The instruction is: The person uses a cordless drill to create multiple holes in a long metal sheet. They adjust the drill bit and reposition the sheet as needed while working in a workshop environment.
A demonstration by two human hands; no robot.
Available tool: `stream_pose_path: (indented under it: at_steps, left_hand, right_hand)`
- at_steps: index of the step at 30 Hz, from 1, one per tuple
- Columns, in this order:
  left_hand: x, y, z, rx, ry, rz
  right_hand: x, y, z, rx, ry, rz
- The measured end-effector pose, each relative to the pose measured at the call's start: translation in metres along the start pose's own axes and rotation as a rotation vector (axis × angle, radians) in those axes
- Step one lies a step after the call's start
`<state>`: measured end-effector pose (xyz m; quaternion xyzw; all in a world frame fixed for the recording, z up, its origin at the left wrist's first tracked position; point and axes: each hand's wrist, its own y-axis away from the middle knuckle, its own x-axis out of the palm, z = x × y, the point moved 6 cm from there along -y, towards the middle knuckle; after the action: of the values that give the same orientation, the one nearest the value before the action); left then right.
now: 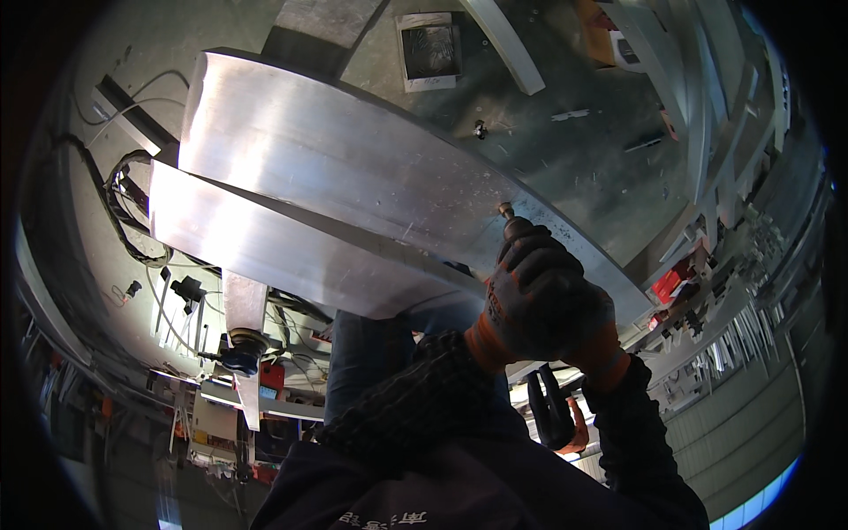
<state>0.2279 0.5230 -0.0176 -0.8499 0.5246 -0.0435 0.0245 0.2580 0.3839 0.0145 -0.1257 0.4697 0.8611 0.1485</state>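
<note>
Both gloved hands, left hand and right hand, clench tight around a rotary tool at the aluminium panel edge; bit could skid, gouging the panel.

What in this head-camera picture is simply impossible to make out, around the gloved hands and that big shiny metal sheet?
- Small rotary tool with a metal tip: the body is hidden inside the two dark, orange-cuffed gloved hands, left hand and right hand; the fingers overlap, so which hand grips it is unclear.
- Underside of the long curved aluminium sheet: hidden by the sheet itself.
- Small round fitting on the grey floor: too small to identify.
- Black cables: blurred toward the dark rim.
</note>
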Motion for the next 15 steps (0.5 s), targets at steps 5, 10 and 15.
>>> stream_pose_path:
  at_steps: [5, 10, 15]
  left_hand:
    - [0.000, -0.008, -0.004, -0.034, -0.034, -0.107]
    - [0.006, -0.002, 0.002, 0.008, -0.035, -0.064]
    - [-0.014, -0.006, 0.020, -0.043, 0.005, 0.105]
  right_hand:
    - [-0.021, -0.016, 0.012, -0.072, 0.222, -0.039]
    - [-0.013, -0.004, -0.005, -0.213, 0.327, -0.127]
    - [0.022, -0.009, -0.006, -0.322, 0.413, -0.199]
